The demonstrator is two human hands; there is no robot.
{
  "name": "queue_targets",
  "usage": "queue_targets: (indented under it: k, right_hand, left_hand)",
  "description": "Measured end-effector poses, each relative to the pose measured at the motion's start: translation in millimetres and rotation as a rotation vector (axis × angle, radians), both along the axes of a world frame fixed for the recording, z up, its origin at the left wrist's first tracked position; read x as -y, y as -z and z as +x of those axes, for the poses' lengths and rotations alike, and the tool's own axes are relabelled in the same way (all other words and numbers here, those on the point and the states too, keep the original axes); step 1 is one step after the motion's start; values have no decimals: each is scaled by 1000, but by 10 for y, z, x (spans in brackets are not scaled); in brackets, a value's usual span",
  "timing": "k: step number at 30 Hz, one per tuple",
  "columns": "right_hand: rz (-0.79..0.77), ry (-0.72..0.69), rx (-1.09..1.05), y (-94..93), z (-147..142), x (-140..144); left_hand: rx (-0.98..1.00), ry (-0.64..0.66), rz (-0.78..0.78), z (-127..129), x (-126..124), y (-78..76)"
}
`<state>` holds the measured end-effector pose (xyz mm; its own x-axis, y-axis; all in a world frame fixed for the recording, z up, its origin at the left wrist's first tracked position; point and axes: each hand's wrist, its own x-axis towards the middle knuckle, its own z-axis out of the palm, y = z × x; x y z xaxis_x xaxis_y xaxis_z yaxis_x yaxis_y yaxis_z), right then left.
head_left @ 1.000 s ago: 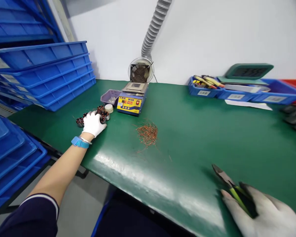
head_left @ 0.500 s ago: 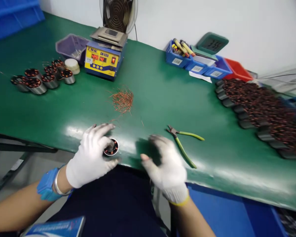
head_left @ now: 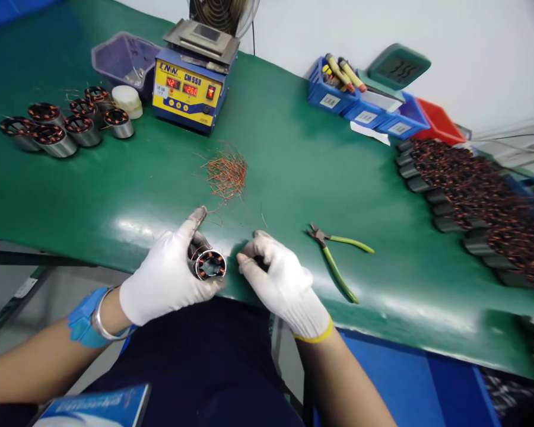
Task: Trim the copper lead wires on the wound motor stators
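Note:
My left hand (head_left: 169, 273), in a white glove with grey fingertips, grips a motor stator (head_left: 223, 268) near the table's front edge. The stator's ring opening, with copper windings inside, is tilted towards me. My right hand (head_left: 280, 276), gloved too, is just right of the stator and apart from it. Its fingers are curled, with thumb and forefinger drawn together; whether anything is between them I cannot make out. Green-handled cutting pliers (head_left: 333, 264) lie open to the right of that hand. A pile of copper wire clippings (head_left: 226, 175) lies beyond both hands.
Several stators (head_left: 57, 142) stand at the left, near a round white container (head_left: 127, 102) and a purple bin (head_left: 120, 56). Behind is a blue-yellow CM 553 machine (head_left: 187, 89). Many stators (head_left: 485, 207) fill the right side. Blue bins (head_left: 327, 98) and a clock (head_left: 399, 66) line the wall.
My left hand has tilted the stator, so its open ring now shows. My right hand has come closer to it, and its spread fingers have drawn together. The view has shifted slightly.

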<state>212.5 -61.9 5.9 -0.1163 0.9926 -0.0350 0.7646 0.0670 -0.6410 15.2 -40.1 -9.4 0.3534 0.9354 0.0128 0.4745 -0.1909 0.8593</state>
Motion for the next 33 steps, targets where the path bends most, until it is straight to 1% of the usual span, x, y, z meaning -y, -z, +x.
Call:
queue_targets:
  k: [2, 3, 6, 7, 8, 9, 11, 12, 13, 15, 17, 19, 20, 22, 24, 25, 29, 33]
  right_hand:
    - [15, 25, 26, -33, 2, -51]
    - [26, 2, 5, -48, -21, -83]
    - [-14, -160, -130, -56, -117, -196]
    - [-38, -195, -154, -46, -134, -228]
    - [-44, -194, -147, -33, -138, -252]
    - [-28, -160, -111, -19, -131, -266]
    - [50, -41, -1, -5, -102, -270]
    - [89, 11, 30, -9, -92, -264]
    - [110, 33, 20, -21, -92, -258]
    - [82, -21, -74, -61, -135, -256]
    - [34, -132, -161, -98, -218, -276]
    - [25, -202, -192, -111, -298, -302]
    - [39, -198, -192, -107, -320, -308]
    - [69, -130, -193, -82, -316, -291]
    - [109, -69, -204, -50, -258, -235]
    - [142, -74, -221, -35, -222, -200]
    - [284, -210, -275, -21, -154, -105]
    - [312, -273, -242, -99, -233, -149]
  left_hand:
    - [1, 26, 18, -21, -13, 12]
    - [7, 38, 26, -34, -19, 18]
    - [35, 63, 47, -60, -29, 35]
    - [42, 65, 50, -61, -31, 39]
    - [48, 65, 51, -59, -33, 44]
    - [56, 66, 53, -54, -36, 47]
    - [70, 63, 59, -45, -43, 52]
    - [79, 61, 63, -42, -48, 51]
    - [88, 63, 61, -41, -53, 49]
    - [95, 63, 50, -47, -60, 40]
    - [78, 62, 27, -58, -64, 28]
    - [56, 59, 7, -67, -64, 22]
    - [52, 59, 4, -70, -65, 22]
    - [55, 65, 21, -72, -67, 27]
    - [57, 76, 61, -67, -71, 33]
    - [56, 79, 81, -64, -73, 33]
    - [56, 91, 104, -55, -86, 14]
    - [42, 103, 90, -57, -109, -11]
